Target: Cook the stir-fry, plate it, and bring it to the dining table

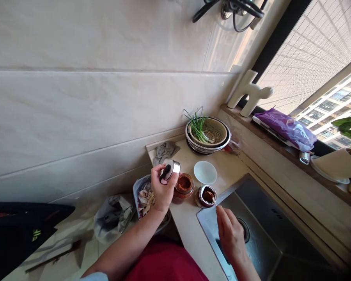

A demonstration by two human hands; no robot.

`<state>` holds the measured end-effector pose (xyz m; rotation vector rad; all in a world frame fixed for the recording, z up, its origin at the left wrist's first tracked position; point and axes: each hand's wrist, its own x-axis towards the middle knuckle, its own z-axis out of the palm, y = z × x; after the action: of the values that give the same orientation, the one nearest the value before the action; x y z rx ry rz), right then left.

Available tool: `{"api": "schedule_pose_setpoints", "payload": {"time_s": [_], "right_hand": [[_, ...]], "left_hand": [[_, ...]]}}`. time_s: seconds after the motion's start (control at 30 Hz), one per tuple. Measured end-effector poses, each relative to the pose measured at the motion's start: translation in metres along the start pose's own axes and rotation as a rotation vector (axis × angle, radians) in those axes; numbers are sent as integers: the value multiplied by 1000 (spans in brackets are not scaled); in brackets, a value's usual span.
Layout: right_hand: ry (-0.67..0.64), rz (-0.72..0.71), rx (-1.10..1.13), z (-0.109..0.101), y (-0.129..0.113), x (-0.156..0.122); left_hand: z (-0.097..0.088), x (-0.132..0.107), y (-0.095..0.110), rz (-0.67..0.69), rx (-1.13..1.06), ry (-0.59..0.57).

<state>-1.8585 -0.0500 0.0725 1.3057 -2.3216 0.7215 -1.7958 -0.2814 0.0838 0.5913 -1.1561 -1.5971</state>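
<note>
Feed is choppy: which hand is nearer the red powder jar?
Left. The left hand, gripping a lid, sits right beside the jar; the right hand, holding a stick, is farther, over the sink edge.

On the tabletop [190, 228] a bowl [205, 172] is set. Taken from it, a strainer [208, 134] is seen at 12 o'clock, a cloth [165, 151] at 10, a red jar [183, 185] at 8, a dark jar [205, 196] at 6, a sink [269, 238] at 5.
</note>
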Motion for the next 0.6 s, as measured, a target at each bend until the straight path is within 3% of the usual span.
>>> {"api": "schedule_pose_setpoints", "payload": {"time_s": [0.13,0.23,0.33,0.43,0.5,0.6], "right_hand": [[-9,-18,-17,-1,-1,3],[87,1,5,-12,-7,7],[225,246,147,-34,-20,20],[270,507,390,-52,-39,44],[241,456,426,-54,-53,63],[218,158,239,-42,-72,88]], "left_hand": [[0,0,0,-4,-7,6],[1,0,0,-2,-15,1],[2,0,0,-13,-22,17],[3,0,0,-29,-30,30],[4,0,0,-28,-28,27],[2,0,-1,-26,11,28]]}}
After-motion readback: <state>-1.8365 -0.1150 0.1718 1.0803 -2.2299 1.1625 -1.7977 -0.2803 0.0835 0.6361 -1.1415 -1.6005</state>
